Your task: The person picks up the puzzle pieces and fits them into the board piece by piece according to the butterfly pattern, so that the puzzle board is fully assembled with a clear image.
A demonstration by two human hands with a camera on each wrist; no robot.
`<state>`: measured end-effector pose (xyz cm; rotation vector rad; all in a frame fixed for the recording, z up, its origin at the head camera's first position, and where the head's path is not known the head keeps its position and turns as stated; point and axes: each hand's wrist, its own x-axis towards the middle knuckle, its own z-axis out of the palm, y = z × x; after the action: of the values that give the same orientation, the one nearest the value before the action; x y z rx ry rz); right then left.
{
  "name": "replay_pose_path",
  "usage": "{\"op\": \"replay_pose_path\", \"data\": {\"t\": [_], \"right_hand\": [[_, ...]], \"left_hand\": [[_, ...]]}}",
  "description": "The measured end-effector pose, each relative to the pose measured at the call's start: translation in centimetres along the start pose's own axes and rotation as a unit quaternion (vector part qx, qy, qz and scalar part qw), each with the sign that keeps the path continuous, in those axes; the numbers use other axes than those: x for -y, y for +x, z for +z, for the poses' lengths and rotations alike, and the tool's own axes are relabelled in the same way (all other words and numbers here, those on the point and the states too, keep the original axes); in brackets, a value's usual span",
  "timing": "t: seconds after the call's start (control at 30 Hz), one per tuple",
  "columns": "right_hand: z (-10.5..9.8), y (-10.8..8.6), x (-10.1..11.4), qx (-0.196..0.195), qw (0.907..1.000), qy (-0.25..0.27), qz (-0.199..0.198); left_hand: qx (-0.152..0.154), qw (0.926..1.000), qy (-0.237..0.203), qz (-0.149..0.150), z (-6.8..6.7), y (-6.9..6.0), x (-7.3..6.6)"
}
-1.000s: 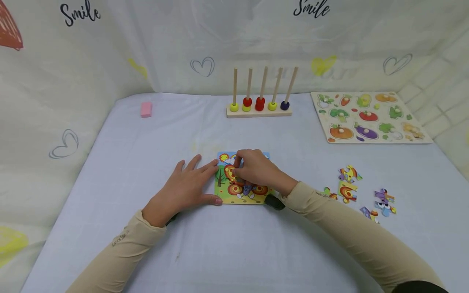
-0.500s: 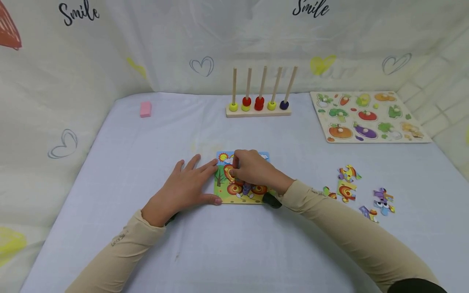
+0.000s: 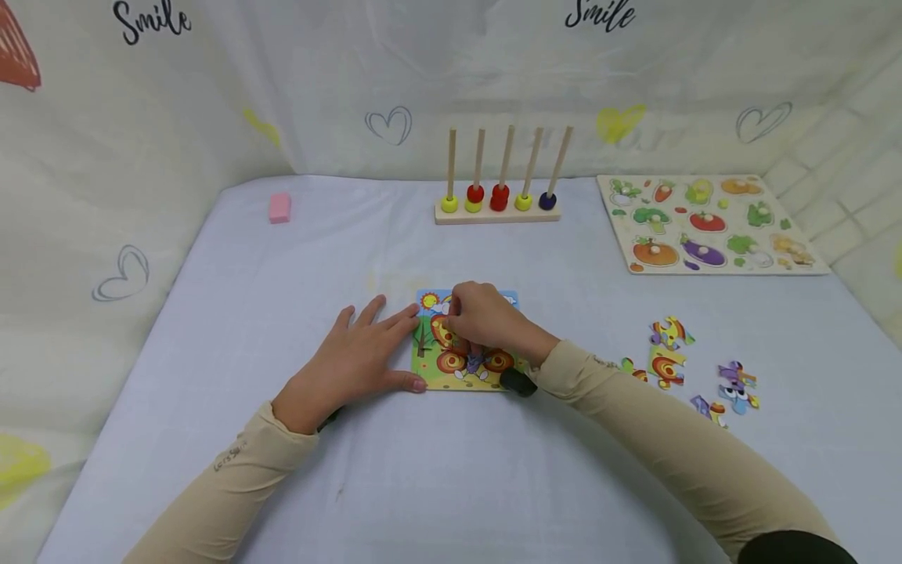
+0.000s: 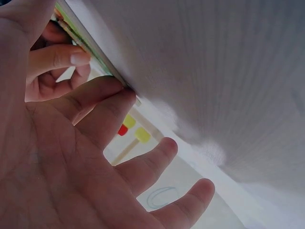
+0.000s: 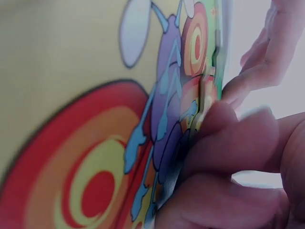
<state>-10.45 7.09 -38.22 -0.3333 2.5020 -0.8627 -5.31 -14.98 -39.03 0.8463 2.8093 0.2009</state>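
A square butterfly jigsaw board [image 3: 427, 380] lies on the table in the head view, with red and orange wings over a green and yellow ground. My left hand [image 3: 359, 352] is spread at the board's left side, its fingertips and thumb touching the edge. The right hand [image 3: 489, 317] is over the upper part of the board, thumb and index finger pinching a wing-patterned puzzle piece [image 3: 442, 332] there. In the right wrist view, the raised edge of a puzzle piece [image 5: 206, 93] shows near the fingertips. The right hand hides the board's upper middle.
Several loose puzzle pieces [image 3: 668, 364] lie right of the board, some beside the right sleeve. At the back stand a bead abacus [image 3: 497, 218] with upright pegs and a wooden vegetable puzzle [image 3: 676, 219]. A pink block [image 3: 279, 208] sits at the back left.
My right hand has shifted very slightly, its fingers still at the wing piece on the board. The left hand has stayed at the board's edge.
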Motion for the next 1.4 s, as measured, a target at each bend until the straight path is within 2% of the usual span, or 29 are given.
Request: {"op": "replay_pose_path", "data": {"t": [0.33, 0.57, 0.73, 1.1, 1.4], "right_hand": [[-0.2, -0.1, -0.1, -0.004, 0.9999, 0.014, -0.007], [-1.1, -1.7, -1.8, -0.02, 0.9956, 0.073, -0.055], [-2.0, -3.2, -3.0, -0.049, 0.9907, 0.095, -0.084], [-3.9, -6.7, -5.6, -0.097, 0.9824, 0.141, -0.074], [-4.9, -8.7, -7.9, -0.12, 0.9824, 0.136, -0.045]], "left_hand": [[0.002, 1.0, -0.004, 0.0, -0.1, 0.0, 0.0], [0.0, 1.0, -0.003, 0.004, -0.1, 0.1, 0.0], [0.003, 1.0, -0.006, 0.002, -0.1, 0.1, 0.0], [0.012, 0.9999, -0.006, -0.007, 0.1, 0.2, 0.0], [0.016, 0.9998, -0.009, -0.01, 0.2, 0.3, 0.1]]}}
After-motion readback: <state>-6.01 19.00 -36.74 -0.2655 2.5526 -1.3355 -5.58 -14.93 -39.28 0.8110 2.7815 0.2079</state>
